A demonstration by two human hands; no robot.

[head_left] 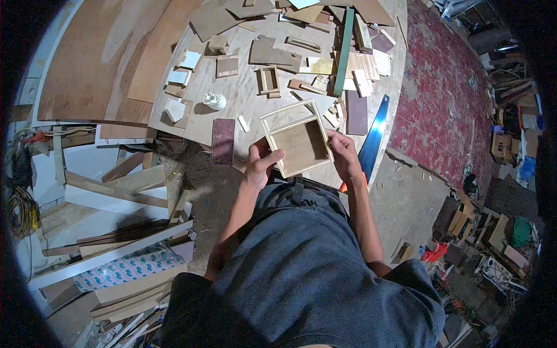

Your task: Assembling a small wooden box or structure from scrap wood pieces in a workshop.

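The open wooden box point(299, 142) is at the centre of the frame. The left hand point(263, 165) is clamped on its left wall, the right hand point(345, 159) on its right wall. A blue-bladed saw point(374, 136) lies on the counter point(243, 90), right of centre.

Left hand point(260, 166): fingers partly hidden behind box point(297, 145). Right hand point(346, 160): fingertips partly lost at box's side. Box underside unseen. Saw point(375, 132): handle mostly covered by right hand and forearm. Plywood point(96, 55): cut by upper edge. Shirt point(336, 267): cut by lower edge. Far-right clutter point(503, 148): dim, small pieces unreadable.
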